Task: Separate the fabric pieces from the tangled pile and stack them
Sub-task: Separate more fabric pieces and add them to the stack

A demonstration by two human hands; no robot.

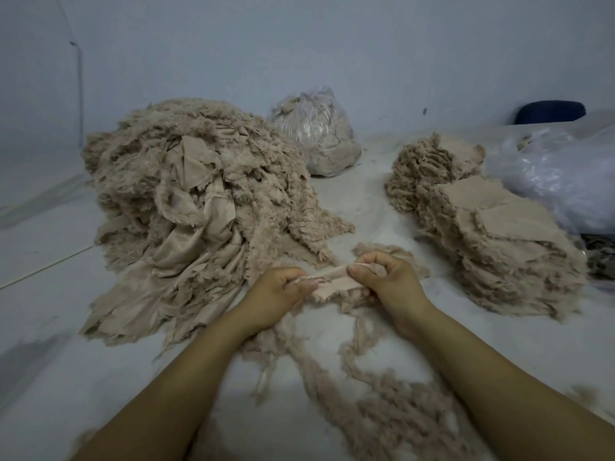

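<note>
A big tangled pile (pixel 196 207) of beige furry fabric pieces lies on the white floor at the left. Two stacks of sorted pieces stand at the right, the nearer one (pixel 499 247) with flat backing sides up and a further one (pixel 429 164) behind it. Low in the middle, my left hand (pixel 283 291) and my right hand (pixel 386 277) both pinch one beige fabric piece (pixel 336 282), stretched between them just above the floor. Its furry edge hangs below my hands.
A tied clear plastic bag (pixel 316 134) filled with beige fabric sits at the back. Crumpled clear plastic (pixel 559 174) lies at the far right, with a dark blue object (pixel 549 111) behind it. Loose fur strips and fluff (pixel 376 400) trail across the floor near me.
</note>
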